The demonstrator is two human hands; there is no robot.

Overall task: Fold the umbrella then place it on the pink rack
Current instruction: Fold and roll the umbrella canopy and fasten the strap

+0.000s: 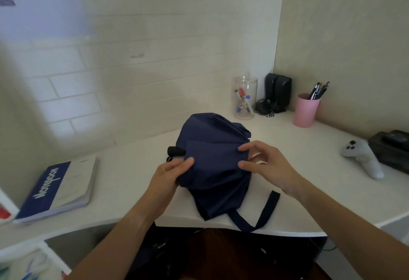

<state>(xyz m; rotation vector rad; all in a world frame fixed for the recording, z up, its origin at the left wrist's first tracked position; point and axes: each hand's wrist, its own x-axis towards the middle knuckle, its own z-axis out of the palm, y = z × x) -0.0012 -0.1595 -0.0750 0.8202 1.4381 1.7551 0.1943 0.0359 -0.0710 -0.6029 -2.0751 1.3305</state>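
Observation:
A collapsed navy-blue umbrella [212, 155] lies bunched on the white desk [124, 173], its black handle [176, 151] sticking out to the left. Its closing strap [263, 213] hangs over the desk's front edge. My left hand [174, 173] grips the fabric on the left side, near the handle. My right hand [263, 164] pinches a fold of the canopy on the right side with fingers and thumb. No pink rack is in view.
A blue notebook [59, 189] lies at the left. At the back stand a clear jar of markers [245, 98], black speakers [277, 93] and a pink cup of pens [306, 110]. A white game controller [363, 158] and a dark box [391, 149] sit at the right.

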